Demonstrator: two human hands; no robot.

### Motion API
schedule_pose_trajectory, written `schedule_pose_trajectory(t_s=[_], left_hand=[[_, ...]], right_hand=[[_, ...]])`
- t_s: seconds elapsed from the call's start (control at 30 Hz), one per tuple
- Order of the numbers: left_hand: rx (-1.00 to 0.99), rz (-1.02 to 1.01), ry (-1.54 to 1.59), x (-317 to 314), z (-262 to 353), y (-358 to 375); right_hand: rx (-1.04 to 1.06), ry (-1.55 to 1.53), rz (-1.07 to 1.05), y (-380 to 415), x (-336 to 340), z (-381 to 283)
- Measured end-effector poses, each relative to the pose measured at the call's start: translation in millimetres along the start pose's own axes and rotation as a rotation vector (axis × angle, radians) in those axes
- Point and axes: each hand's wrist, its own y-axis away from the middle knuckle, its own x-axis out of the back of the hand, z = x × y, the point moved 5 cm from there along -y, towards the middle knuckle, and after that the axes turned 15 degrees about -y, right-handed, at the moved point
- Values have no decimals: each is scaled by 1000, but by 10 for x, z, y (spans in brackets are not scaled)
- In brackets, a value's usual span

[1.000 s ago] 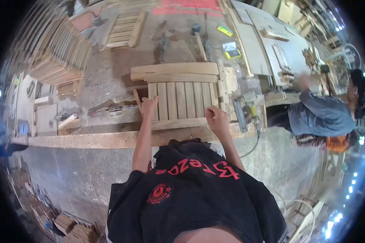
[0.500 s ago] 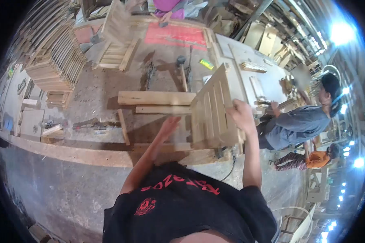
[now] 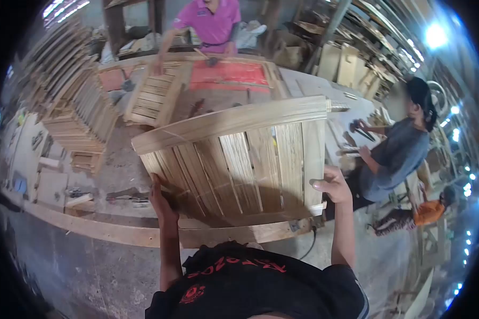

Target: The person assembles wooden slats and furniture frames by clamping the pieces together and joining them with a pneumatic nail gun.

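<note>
A slatted wooden panel (image 3: pixel 237 151) is held up in front of me, its broad face turned toward me and its top rail tilted higher on the right. My left hand (image 3: pixel 163 202) is closed around its lower left edge, with some fingers hidden behind the wood. At the right edge my right hand (image 3: pixel 333 185) grips the end rail, thumb on the near face. The panel hides much of the bench behind it, including the boards that lay there.
The bench's wooden front rail (image 3: pixel 117 228) runs below the panel. Stacked slatted frames (image 3: pixel 80 125) stand at left. Across the bench, a person in pink (image 3: pixel 210 24) reaches toward another slatted panel (image 3: pixel 155 95) beside a red surface (image 3: pixel 229 74). A person in grey (image 3: pixel 402 154) works at right.
The panel has swung from upright on my right to face me, raised above the bench. My left hand, free before, now grips it. The far slatted panel has been lowered.
</note>
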Motion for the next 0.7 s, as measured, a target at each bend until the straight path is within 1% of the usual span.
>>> schedule_pose_trajectory(t_s=[0.03, 0.07, 0.1, 0.13, 0.17, 0.2, 0.23, 0.27, 0.3, 0.37, 0.47, 0.53, 0.57, 0.6, 0.63, 0.67, 0.7], left_hand=[[-33, 25, -14, 113, 147, -2], [-274, 32, -241, 240, 241, -30], [-510, 58, -480, 401, 191, -89], [-535, 110, -474, 587, 138, -119], [-560, 161, -468, 772, 80, -129], [-424, 215, -181, 905, 5, -171], [-319, 448, -299, 1120, -18, -199], [-189, 672, -377, 1301, 41, -228], [-23, 669, -289, 1088, 507, 196], [-71, 827, -445, 1650, 392, 91], [-198, 765, -326, 1681, 1146, 340], [-349, 611, -326, 1661, 1776, 279], [-429, 522, -331, 1606, 2138, 280], [-523, 415, -356, 1450, 2639, 354], [-750, 543, -512, 1444, 3099, 378], [-982, 666, -668, 1451, 3466, 438], [-1112, 778, -682, 1546, 3737, 567]], right_hand=[[-13, -66, -5, -104, -35, 135], [-84, -156, 5, -181, -19, 309], [-156, -108, 89, -235, -58, 463], [-227, -50, 148, -306, -165, 580], [-311, 332, 162, -385, -321, 594], [-264, 47, 89, -477, -340, 896], [-313, -8, 2, -575, -481, 1022], [-321, -123, 27, -631, -617, 1171], [-272, -37, 83, -701, -775, 1288], [-317, -214, -37, -857, -920, 1703], [-327, -264, 86, -1013, -1302, 1963], [-48, -115, 113, -1265, -1523, 1825], [72, -276, 92, -1413, -1719, 1675], [189, -446, 49, -1556, -1919, 1524], [299, -608, -13, -1694, -2120, 1374], [516, -411, -49, -1784, -2425, 956], [751, -203, -43, -1849, -2734, 545]])
